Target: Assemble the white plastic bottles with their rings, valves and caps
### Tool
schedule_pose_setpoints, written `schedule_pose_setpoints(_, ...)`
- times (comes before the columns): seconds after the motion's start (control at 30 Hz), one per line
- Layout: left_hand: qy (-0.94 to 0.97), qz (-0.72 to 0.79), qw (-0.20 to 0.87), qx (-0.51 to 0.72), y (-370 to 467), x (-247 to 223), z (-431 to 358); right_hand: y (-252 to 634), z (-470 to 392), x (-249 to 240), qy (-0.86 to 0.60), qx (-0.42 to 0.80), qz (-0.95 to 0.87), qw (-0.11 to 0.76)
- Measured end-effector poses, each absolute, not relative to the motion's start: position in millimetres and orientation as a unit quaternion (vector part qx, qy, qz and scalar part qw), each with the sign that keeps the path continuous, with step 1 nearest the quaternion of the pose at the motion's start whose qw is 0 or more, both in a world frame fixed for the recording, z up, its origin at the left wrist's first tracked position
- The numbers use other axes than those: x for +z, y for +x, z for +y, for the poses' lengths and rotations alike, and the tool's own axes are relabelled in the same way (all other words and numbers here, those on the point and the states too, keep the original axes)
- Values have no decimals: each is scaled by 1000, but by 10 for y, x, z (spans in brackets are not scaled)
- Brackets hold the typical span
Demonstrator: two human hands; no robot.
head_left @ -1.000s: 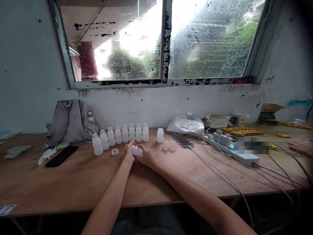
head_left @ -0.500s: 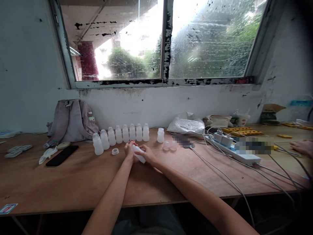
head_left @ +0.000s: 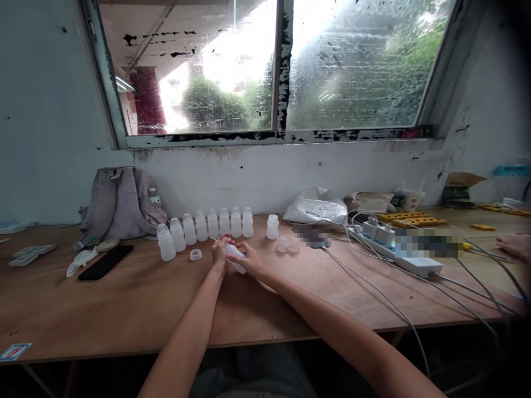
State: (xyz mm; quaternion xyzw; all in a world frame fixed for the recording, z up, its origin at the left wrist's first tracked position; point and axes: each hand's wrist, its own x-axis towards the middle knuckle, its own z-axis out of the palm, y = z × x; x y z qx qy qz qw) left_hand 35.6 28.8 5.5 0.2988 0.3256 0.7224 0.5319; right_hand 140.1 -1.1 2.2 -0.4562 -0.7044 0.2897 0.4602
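Note:
Both hands hold one translucent white bottle, tilted, low over the wooden table. My left hand is closed around its upper left end. My right hand grips its body from the right, fingers across the top. Behind them stands a row of several capped bottles. A white ring lies left of my left hand. To the right stands a bottle without a dome cap, with clear domed caps in front of it.
A grey backpack, a black phone and a crumpled tissue are at the left. A silvery bag, a power strip and loose cables lie at the right. Another person's hand shows at the far right edge.
The view has shifted very slightly. Both hands still hold the bottle, with my right hand's fingers slightly moved on it.

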Motion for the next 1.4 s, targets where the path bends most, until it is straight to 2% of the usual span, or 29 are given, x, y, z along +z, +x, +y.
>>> schedule_pose_setpoints(0.2, 313, 310, 532, 723, 347, 10, 342, 1425, -10, 54, -458, 387, -656, 458)
schedule_pose_setpoints(0.53, 353, 272, 589, 674, 376, 99, 253, 1411, 30, 27, -401, 431, -631, 506)
schedule_pose_setpoints(0.67, 353, 286, 620, 639, 438, 57, 266, 1466, 110, 9, -402, 388, -639, 529)
schedule_pose_setpoints(0.83, 346, 299, 625, 632, 436, 1, 319, 1535, 187, 7, -416, 315, -690, 502)
schedule_pose_setpoints(1.17, 327, 308, 663, 599, 400, 18, 319, 2066, 429, 113, -572, 49, -677, 459)
schedule_pose_setpoints(1.4, 324, 307, 661, 603, 395, -15, 341, 2407, 558, 41, -650, 27, -635, 416)
